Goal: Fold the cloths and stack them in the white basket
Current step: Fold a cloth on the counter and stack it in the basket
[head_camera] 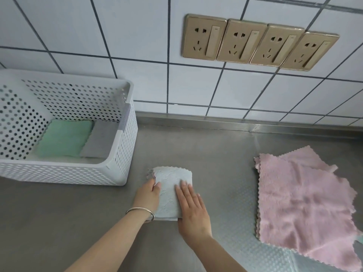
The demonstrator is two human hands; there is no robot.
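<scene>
A folded pale blue cloth lies on the steel counter in front of me. My left hand grips its left edge, fingers curled around it. My right hand rests flat on its right half, thumb at the near edge. The white perforated basket stands at the left and holds a folded green cloth and a folded grey cloth side by side. Unfolded pink cloths lie spread at the right.
The steel counter meets a white tiled wall at the back, where a row of gold sockets is mounted. A pale blue cloth corner shows under the pink ones at the right edge.
</scene>
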